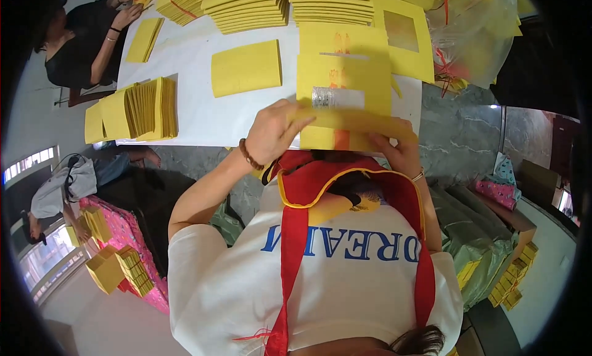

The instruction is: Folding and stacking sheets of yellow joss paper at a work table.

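Note:
Between my two hands a yellow paper sheet is held raised, bent into a narrow band and seen nearly edge-on. At its left end my left hand is closed, a finger and thumb pinching the paper. My right hand is closed round the right end, its fingers partly hidden by the sheet. Just beneath and beyond lie flat yellow sheets with orange print and a silvery patch. Left of them, a single folded yellow paper rests apart on the white tabletop.
Folded yellow papers stand in a row at the table's left. Tall yellow stacks line the far side. A clear plastic bag is at the far right. Another person handles yellow paper at the far left; a second person is lower left.

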{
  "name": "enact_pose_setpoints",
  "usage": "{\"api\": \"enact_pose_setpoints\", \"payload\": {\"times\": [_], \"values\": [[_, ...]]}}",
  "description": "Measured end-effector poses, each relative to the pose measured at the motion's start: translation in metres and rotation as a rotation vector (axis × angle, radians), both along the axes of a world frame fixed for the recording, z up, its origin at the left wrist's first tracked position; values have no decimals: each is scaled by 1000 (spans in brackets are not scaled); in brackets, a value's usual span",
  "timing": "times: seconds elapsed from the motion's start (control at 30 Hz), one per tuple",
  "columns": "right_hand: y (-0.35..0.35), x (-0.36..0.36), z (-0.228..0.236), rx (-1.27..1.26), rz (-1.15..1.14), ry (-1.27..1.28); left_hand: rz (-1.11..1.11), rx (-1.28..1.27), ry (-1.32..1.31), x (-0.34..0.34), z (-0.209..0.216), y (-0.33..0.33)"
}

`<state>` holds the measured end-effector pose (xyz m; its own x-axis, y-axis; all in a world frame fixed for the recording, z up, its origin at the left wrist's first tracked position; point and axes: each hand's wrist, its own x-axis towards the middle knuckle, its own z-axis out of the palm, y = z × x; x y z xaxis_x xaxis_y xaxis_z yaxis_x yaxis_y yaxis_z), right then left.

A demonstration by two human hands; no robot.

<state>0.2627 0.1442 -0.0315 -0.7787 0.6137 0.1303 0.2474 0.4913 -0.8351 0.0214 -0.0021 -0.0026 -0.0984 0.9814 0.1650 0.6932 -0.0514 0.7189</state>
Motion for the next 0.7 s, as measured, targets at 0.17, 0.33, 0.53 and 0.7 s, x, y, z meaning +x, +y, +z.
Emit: {"api": "enact_pose_setpoints", "payload": {"times": [0.17, 0.33, 0.53, 0.7], "values": [[-4, -29, 19, -336, -195, 31, 288, -291, -370, -4, -21, 21], [6, -36, 10, -218, -256, 138, 287, -198, -455, -10, -47, 31], [13, -42, -3, -237, -279, 21, 384, -283, -476, -12, -46, 37], [12, -45, -4, -213, -309, 5, 418, -278, -730, -13, -50, 36]]}}
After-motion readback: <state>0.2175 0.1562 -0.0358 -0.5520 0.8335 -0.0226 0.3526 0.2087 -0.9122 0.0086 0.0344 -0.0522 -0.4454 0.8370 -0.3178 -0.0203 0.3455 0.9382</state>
